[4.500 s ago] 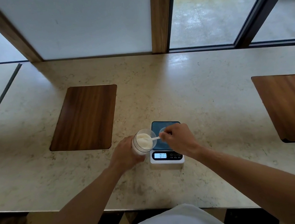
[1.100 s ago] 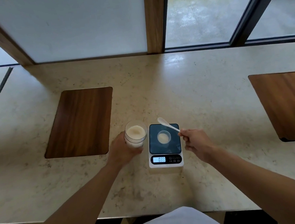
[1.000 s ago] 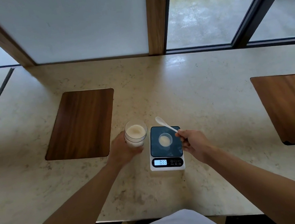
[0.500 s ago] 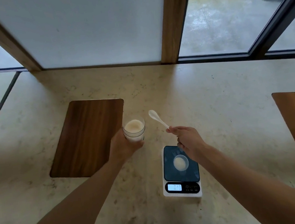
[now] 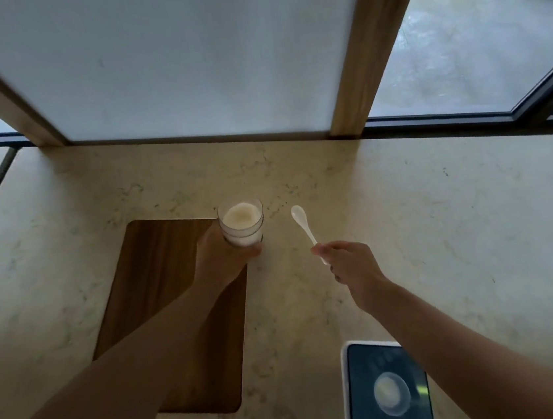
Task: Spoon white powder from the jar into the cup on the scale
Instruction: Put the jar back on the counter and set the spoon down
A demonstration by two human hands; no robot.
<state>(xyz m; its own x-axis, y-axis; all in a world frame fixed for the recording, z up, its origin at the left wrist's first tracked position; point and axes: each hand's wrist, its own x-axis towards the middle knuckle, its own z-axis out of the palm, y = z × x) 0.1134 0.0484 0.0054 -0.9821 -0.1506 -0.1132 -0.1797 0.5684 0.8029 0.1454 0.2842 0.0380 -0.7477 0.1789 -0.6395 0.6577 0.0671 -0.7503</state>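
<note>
While the left hand [image 5: 221, 262] is wrapping the glass jar [image 5: 241, 223], likely smooth and breakable, the right hand [image 5: 352, 264] is pinching the light, stiff spoon [image 5: 302, 222] by its handle end. Powder is sitting loose, likely to spill if tipped.

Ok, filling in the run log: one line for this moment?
left hand: holds jar | right hand: holds spoon, empty | cup: on scale, powder inside

Both hands [image 5: 221, 262] [image 5: 352, 264] closed in grips, arms outstretched

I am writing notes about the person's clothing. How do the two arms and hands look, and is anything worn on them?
Both forearms are bare to the frame edge. No sleeve, glove, watch or ring shows on the left hand or the right hand.
</note>
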